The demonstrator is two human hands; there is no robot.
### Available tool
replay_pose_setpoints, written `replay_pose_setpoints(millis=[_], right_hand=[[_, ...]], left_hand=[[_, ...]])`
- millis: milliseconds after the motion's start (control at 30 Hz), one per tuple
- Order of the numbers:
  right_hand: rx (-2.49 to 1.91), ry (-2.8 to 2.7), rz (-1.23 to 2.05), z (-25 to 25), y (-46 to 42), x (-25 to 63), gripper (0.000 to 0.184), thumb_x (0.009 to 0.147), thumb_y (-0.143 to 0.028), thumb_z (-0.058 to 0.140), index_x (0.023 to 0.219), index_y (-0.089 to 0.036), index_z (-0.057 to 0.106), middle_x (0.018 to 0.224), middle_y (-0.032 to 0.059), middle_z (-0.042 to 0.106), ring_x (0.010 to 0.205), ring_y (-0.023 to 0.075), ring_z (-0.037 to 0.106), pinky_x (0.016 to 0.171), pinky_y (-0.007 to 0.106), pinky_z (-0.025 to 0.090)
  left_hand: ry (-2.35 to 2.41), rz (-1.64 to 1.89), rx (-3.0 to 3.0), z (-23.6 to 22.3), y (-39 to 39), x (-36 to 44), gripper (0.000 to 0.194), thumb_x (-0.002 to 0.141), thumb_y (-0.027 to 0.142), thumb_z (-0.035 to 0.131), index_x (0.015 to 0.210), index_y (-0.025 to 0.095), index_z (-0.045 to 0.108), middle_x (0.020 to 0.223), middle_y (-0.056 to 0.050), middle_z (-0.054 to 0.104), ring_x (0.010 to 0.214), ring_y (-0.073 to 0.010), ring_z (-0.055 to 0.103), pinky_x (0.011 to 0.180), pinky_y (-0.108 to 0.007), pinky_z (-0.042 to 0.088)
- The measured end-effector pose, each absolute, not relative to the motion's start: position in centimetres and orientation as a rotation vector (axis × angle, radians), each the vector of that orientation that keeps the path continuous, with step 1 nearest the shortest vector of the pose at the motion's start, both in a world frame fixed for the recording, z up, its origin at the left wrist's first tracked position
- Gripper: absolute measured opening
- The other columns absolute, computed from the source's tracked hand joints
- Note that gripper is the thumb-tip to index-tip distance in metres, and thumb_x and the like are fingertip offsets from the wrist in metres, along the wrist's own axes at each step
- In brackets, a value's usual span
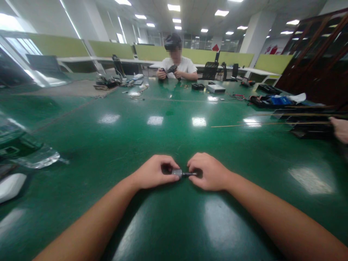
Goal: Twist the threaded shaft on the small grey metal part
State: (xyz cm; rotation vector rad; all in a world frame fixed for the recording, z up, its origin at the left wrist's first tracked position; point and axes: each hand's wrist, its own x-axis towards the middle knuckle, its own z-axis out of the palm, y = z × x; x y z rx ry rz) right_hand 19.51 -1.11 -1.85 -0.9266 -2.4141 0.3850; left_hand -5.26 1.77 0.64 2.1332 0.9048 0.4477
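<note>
Just above the green table (176, 137), both hands meet at a small grey cylinder with a thin dark shaft (177, 173), lying level from left to right. My left hand (152, 173) is closed, with thumb and fingers pinching the grey cylinder end. Opposite it, my right hand (210, 173) curls its thumb and fingers round the far end of the dark shaft. The right fingers partly hide that tip. What kind of part it is, I cannot make out.
A large clear bottle (29, 150) lies at the left, near a white object (11, 186). Thin rods (261, 124) reach in from the right beside another person's hand (339, 128). Across the table sits a person (186, 67) holding a dark tool; electronics (216, 88) lie nearby.
</note>
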Motion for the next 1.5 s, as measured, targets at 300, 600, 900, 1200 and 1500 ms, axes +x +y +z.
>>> replay_pose_setpoints(millis=[300, 600, 900, 1200, 1500], right_hand=[[-0.934, -2.411, 0.384, -1.73, -1.15, 19.51, 0.006, 0.075, -0.018, 0.067, 0.08, -0.02, 0.063, 0.09, 0.0039, 0.07, 0.089, 0.0203, 0.062, 0.085, 0.034, 0.045], [-0.944, -2.412, 0.387, -1.6, -1.16, 19.53, 0.007, 0.074, -0.018, 0.067, 0.079, -0.02, 0.063, 0.09, 0.004, 0.07, 0.089, 0.0202, 0.062, 0.084, 0.034, 0.046], [-0.948, -2.417, 0.385, -1.57, -1.22, 19.63, 0.007, 0.074, -0.018, 0.068, 0.08, -0.02, 0.063, 0.09, 0.0041, 0.071, 0.089, 0.0203, 0.063, 0.085, 0.034, 0.046], [-0.961, -2.419, 0.388, -1.47, -1.23, 19.53, 0.006, 0.076, -0.018, 0.067, 0.081, -0.019, 0.064, 0.09, 0.0041, 0.071, 0.089, 0.02, 0.063, 0.085, 0.033, 0.045], [-0.964, -2.413, 0.391, -1.58, -1.18, 19.5, 0.006, 0.076, -0.019, 0.067, 0.081, -0.02, 0.064, 0.09, 0.0037, 0.071, 0.089, 0.0201, 0.062, 0.085, 0.034, 0.045]], left_hand=[[0.899, 0.446, 2.109, 0.88, 1.66, -5.15, 0.021, 0.077, 0.029, 0.076, 0.091, 0.013, 0.076, 0.088, -0.006, 0.071, 0.08, -0.0191, 0.066, 0.075, -0.029, 0.052], [0.914, 0.437, 2.131, 0.95, 1.63, -5.14, 0.021, 0.077, 0.029, 0.076, 0.091, 0.013, 0.076, 0.087, -0.006, 0.071, 0.08, -0.0188, 0.065, 0.075, -0.028, 0.051], [0.908, 0.434, 2.113, 0.78, 1.78, -5.23, 0.022, 0.077, 0.03, 0.076, 0.091, 0.013, 0.076, 0.087, -0.006, 0.072, 0.081, -0.0194, 0.065, 0.074, -0.029, 0.051], [0.914, 0.449, 2.099, 1.13, 1.75, -5.16, 0.021, 0.076, 0.028, 0.076, 0.09, 0.012, 0.075, 0.087, -0.006, 0.072, 0.08, -0.0188, 0.066, 0.075, -0.028, 0.052], [0.926, 0.457, 2.096, 1.04, 1.69, -5.15, 0.018, 0.074, 0.026, 0.077, 0.087, 0.014, 0.075, 0.085, -0.004, 0.072, 0.078, -0.0173, 0.067, 0.072, -0.026, 0.052]])
